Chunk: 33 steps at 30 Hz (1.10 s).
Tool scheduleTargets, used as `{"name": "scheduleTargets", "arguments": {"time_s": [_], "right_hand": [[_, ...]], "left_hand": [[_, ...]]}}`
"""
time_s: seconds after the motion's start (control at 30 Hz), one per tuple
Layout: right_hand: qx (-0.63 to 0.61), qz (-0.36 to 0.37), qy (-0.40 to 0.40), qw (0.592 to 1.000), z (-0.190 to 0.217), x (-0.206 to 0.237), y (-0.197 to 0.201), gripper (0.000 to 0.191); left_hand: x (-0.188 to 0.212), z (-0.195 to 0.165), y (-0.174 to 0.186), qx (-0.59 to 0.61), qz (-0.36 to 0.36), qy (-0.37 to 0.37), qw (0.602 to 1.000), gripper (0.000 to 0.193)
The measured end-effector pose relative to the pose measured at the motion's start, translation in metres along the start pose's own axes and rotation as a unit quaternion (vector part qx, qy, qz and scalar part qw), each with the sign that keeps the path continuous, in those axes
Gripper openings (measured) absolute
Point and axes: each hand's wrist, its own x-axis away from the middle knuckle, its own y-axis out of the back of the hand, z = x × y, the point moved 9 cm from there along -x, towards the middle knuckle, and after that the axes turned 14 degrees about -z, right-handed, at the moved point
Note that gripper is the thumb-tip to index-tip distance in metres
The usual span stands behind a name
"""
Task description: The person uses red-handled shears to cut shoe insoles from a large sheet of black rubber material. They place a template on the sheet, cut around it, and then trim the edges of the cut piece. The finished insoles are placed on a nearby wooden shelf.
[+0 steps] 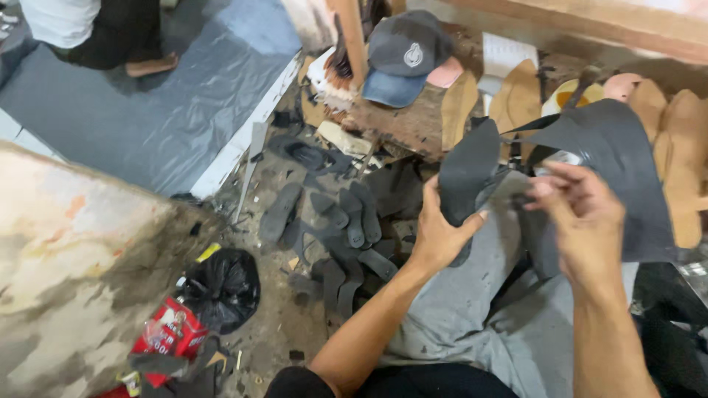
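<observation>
Together, both hands grip: left hand (436,234) closed on a black sole-shaped rubber piece (467,171), right hand (582,214) pinching the dark flat rubber sheet (616,158); steady tension seems wise.

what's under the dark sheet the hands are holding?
Under the dark sheet: grey trouser legs and tan sole cutouts at its right edge. Anything else beneath is covered.

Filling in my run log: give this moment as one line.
left hand: grips dark sole-shaped rubber piece | right hand: holds large dark rubber sheet | behind: tan soles, grey cap
</observation>
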Motion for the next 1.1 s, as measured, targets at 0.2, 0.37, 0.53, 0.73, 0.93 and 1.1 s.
{"name": "scheduleTargets", "arguments": {"time_s": [0.2, 0.37, 0.53, 0.73, 0.93, 1.1], "right_hand": [[0.051, -0.008, 0.016, 0.999, -0.006, -0.012, 0.03, 0.013], [0.032, 0.008, 0.012, 0.999, -0.018, -0.041, 0.051, 0.011], [0.053, -0.017, 0.036, 0.998, -0.005, -0.085, 0.075, 0.014], [0.161, -0.101, 0.097, 0.977, 0.009, -0.146, 0.121, 0.013], [0.346, -0.234, 0.387, 0.822, 0.064, -0.168, 0.152, 0.015], [0.432, -0.189, 0.434, 0.768, 0.107, -0.197, 0.125, 0.029]], "left_hand": [[-0.04, 0.137, 0.13, -0.284, -0.178, 0.083, 0.939, 0.1], [-0.017, 0.213, 0.223, -0.463, -0.202, 0.304, 0.808, 0.116], [-0.002, 0.21, 0.234, -0.529, -0.207, 0.314, 0.76, 0.112], [0.001, 0.209, 0.214, -0.563, -0.196, 0.307, 0.742, 0.122], [-0.042, 0.192, 0.131, -0.464, -0.179, 0.089, 0.863, 0.092], [-0.071, 0.123, 0.013, -0.22, -0.068, -0.069, 0.971, 0.047]]}}
